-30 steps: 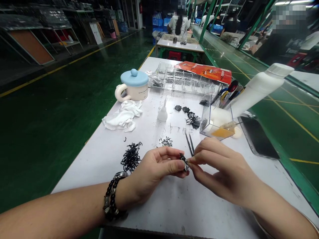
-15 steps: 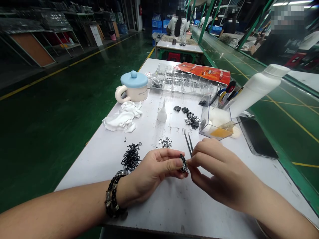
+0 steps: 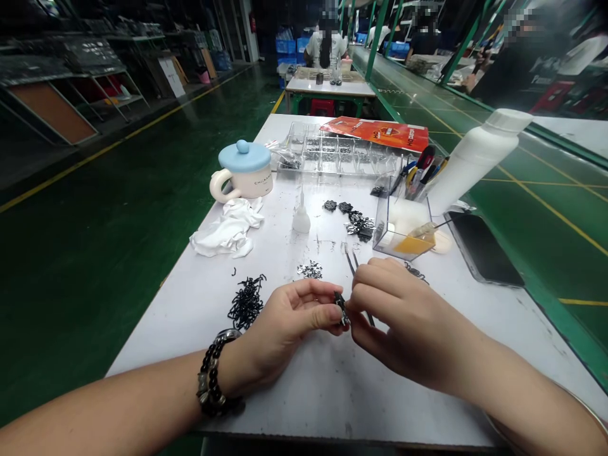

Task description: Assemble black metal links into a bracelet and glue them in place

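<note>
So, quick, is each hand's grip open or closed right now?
Left hand: closed, pinching a small dark metal piece.
Right hand: closed on the same piece.

The left hand (image 3: 280,335) and right hand (image 3: 403,323) are bare. At about seven o'clock, the left wrist (image 3: 223,373) wears a bracelet (image 3: 211,373) of round black beads with chunky silver metal links. At about four o'clock, a thin pale band (image 3: 584,411) circles the right forearm (image 3: 522,392), its material too blurred to tell.
</note>
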The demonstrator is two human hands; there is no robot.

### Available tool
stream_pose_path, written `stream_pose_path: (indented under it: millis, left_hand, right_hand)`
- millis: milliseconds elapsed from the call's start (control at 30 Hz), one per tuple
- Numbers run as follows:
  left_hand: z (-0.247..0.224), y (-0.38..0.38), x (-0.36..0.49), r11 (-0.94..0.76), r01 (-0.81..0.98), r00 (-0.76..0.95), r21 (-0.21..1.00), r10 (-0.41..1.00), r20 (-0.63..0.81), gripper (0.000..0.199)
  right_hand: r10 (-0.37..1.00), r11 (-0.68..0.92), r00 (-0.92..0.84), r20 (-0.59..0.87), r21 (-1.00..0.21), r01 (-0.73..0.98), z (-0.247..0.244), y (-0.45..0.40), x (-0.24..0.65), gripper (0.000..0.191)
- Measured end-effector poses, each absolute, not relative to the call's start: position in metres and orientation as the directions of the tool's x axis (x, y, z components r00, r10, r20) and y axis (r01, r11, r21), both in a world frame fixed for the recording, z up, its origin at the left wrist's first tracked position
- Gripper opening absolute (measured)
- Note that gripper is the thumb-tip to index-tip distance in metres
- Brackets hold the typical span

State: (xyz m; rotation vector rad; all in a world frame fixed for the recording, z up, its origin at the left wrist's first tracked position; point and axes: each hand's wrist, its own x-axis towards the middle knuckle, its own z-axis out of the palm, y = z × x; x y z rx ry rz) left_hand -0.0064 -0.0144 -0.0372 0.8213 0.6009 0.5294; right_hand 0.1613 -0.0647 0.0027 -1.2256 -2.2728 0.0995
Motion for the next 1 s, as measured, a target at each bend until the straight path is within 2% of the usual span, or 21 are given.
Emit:
stream_pose_path:
  millis: [200,267,367,467,567,867,1000]
  left_hand:
    - [-0.035,-0.016,-0.006,0.669,-0.235,0.744,0.705,0.591,-0.312,0.021]
    - [-0.035,-0.016,-0.006,0.669,-0.23,0.743,0.707,0.59,-0.316,0.021]
    - [-0.034,-0.015,-0.007,0.668,-0.217,0.742,0.712,0.587,-0.324,0.022]
    - [-0.034,-0.013,-0.007,0.675,-0.211,0.753,0.707,0.573,-0.323,0.021]
    - [-0.035,-0.012,-0.007,0.689,-0.21,0.773,0.693,0.552,-0.314,0.02]
    - [-0.035,-0.011,-0.007,0.706,-0.217,0.786,0.674,0.536,-0.308,0.022]
    - [-0.036,-0.01,-0.008,0.7,-0.209,0.775,0.683,0.545,-0.321,0.024]
  right_hand:
    - [0.774,0.601,-0.44,0.455,-0.309,0.737,0.002,-0.066,0.162,0.016]
    - [0.795,0.58,-0.408,0.448,-0.367,0.727,0.002,-0.066,0.164,0.016]
    - [0.848,0.522,-0.349,0.399,-0.522,0.675,0.003,-0.065,0.166,0.013]
    - [0.915,0.403,-0.291,0.28,-0.685,0.607,0.003,-0.063,0.169,0.013]
    - [0.958,0.264,-0.243,0.152,-0.799,0.541,0.002,-0.06,0.171,0.016]
    - [0.987,0.133,-0.134,0.084,-0.898,0.419,-0.002,-0.06,0.167,0.015]
    - [0.99,0.051,-0.139,0.01,-0.953,0.3,-0.005,-0.059,0.168,0.016]
